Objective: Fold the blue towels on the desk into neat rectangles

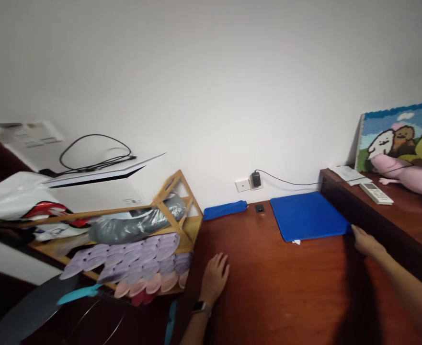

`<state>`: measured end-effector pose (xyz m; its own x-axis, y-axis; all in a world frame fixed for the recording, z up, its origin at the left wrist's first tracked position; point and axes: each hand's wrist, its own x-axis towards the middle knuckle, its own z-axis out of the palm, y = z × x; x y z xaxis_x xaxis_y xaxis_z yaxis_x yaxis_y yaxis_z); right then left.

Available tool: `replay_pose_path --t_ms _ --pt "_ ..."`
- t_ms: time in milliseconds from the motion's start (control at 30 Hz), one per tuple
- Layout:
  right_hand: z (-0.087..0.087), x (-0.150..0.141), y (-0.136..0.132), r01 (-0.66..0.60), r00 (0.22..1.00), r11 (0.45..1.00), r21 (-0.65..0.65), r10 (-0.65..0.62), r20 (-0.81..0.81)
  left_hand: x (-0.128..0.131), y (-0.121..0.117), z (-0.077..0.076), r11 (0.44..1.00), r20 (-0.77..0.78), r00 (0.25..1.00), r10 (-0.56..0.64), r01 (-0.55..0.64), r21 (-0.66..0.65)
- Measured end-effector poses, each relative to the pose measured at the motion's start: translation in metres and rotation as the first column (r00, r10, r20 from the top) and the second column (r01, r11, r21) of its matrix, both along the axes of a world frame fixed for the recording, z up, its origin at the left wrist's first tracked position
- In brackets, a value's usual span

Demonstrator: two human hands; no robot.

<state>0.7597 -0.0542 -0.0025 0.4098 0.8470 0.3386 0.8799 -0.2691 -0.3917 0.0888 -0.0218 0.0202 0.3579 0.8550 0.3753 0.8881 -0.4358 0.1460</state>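
Observation:
A flat blue square mat (309,218) lies on the reddish-brown wooden table (275,287) toward the wall, with a small white tag at its front edge. My right hand (369,242) grips the mat's front right corner, the fingers closed on it. My left hand (215,277), with a watch on the wrist, rests palm down near the table's left edge, fingers stretched out and holding nothing. Beyond it, a narrow folded blue cloth item (225,210) lies against the wall.
Slippers (142,258) fill a wooden rack (180,211) at the left, with a box (99,191) and black cable above. A plugged adapter (256,179) trails its cord right. A raised ledge holds a remote (376,193), pink plush toy (415,178) and picture (393,136).

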Motion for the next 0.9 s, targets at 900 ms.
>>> replay_pose_path --t_ms 900 --pt "0.096 -0.476 0.219 -0.433 0.851 0.869 -0.241 0.482 0.208 -0.075 -0.005 -0.011 0.993 0.11 0.987 0.119 -0.115 -0.04"
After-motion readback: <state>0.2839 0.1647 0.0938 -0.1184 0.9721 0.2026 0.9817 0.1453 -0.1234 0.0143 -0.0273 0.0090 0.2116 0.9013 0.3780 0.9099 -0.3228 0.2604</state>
